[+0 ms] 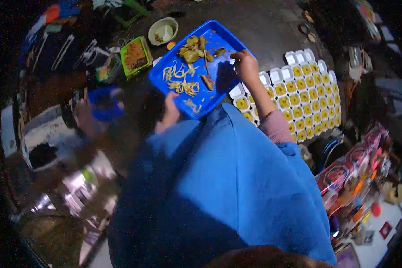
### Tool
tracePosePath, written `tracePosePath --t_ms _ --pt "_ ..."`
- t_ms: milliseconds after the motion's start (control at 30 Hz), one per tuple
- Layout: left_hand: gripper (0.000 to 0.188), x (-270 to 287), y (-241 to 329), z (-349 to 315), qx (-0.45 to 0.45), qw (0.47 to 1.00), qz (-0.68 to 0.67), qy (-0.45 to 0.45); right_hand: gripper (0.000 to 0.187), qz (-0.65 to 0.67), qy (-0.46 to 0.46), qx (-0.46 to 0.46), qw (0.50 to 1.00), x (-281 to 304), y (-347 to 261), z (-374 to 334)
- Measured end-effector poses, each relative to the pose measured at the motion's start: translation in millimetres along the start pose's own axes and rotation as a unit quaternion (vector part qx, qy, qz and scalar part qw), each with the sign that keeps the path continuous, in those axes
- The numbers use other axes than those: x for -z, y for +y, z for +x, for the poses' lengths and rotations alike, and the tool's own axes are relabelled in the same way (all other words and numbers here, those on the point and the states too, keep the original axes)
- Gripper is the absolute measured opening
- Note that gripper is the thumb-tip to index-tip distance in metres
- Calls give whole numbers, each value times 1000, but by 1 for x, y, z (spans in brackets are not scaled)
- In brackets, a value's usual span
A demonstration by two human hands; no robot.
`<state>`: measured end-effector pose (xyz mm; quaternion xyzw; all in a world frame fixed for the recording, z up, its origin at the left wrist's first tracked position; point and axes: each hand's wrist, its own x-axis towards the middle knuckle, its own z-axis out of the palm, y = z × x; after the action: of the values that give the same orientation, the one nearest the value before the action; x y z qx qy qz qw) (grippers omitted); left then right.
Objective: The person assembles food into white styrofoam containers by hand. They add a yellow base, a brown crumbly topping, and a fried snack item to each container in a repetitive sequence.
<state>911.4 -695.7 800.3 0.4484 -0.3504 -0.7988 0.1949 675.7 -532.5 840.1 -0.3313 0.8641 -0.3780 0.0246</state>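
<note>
A blue rectangular tray (221,38) is held up and tilted in front of me. My left hand (170,108) grips its near left edge, thumb over the rim. On the right edge, the fingers of my right hand (244,64) curl over the rim and cast a dark shadow inside. Dried brownish-green leaves (192,49) lie in the tray's far part. Pale, thin curled strips (183,85) are spread over the near left part. A brown bark-like stick (207,82) and small crumbs lie near the middle.
Rows of open white foam boxes (295,96) with yellow food cover the floor at right. A pale bowl (163,31) with a white spoon and a green basket (134,56) of brown food stand at far left. A cluttered table (375,228) is at near right. The left side is blurred.
</note>
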Motion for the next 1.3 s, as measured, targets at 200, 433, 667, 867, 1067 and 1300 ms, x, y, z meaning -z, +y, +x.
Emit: tracePosePath --t_ms 200,433,667,867,1067,1300 --pt "22 -15 38 28 -2 1000 -23 -10 17 -147 -33 23 988 -36 5 65" --pt "28 -36 103 117 -10 1000 -11 14 19 -188 -228 40 954 -84 -13 145" --pt "27 -51 225 232 -26 999 -26 15 17 -72 -203 134 967 -170 -99 280" --pt "23 -33 215 274 -16 989 -150 11 14 -97 -285 173 938 -194 -81 326" --pt "19 -16 207 327 -51 984 -141 98 11 -67 -273 253 926 -236 -81 422" --pt "22 -35 178 303 -134 936 -201 255 14 145 -433 246 855 -247 -163 490"
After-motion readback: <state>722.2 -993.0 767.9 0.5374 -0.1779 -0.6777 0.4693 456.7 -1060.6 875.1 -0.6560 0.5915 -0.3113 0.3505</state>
